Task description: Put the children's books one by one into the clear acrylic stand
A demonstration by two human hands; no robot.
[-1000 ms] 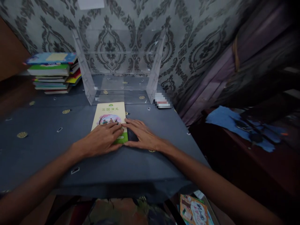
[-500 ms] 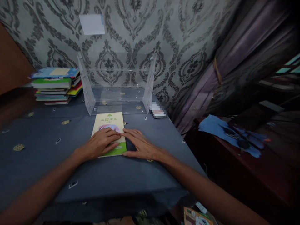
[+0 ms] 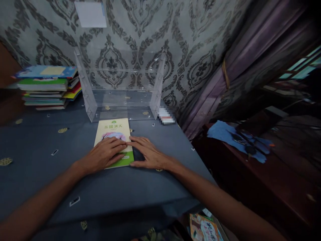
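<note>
Blue-grey printed tablecloth | damask-patterned wall, tied purple curtain | book flat: left hand laid atop, right hand at edge, both unclenched

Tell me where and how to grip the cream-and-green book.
Likely best to pinch the book by its right edge, coming from the right: it lies flat on the table, the left hand rests across its cover, and the right hand is at that edge.

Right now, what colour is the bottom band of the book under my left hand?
The bottom band is green, clearest in the head view.
</note>
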